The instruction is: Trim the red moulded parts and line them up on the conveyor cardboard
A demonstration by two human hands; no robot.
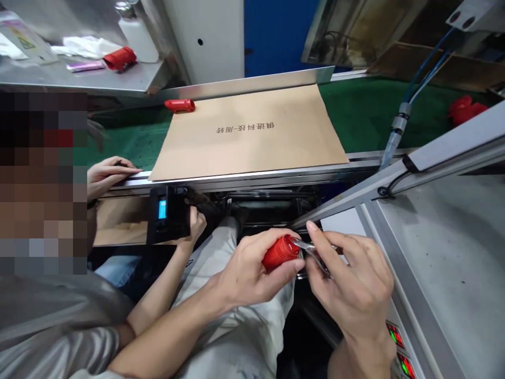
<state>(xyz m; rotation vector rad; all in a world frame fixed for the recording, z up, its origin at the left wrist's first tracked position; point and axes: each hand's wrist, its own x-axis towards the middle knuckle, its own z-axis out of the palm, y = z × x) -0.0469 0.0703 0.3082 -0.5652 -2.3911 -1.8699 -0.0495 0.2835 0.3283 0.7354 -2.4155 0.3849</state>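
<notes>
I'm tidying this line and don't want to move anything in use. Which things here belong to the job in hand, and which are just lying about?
In use: left hand holding a red plastic part; right hand with slim metal pliers.
Lying about: red part by the cardboard sheet; red part on the steel shelf.

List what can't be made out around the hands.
Head view only:
The tool's tips: hidden at the mouth of the red housing.
The housing's lower end: hidden by the left hand.
The tool's handle: hidden by the right hand.
The black device's screen: too small to read.
</notes>
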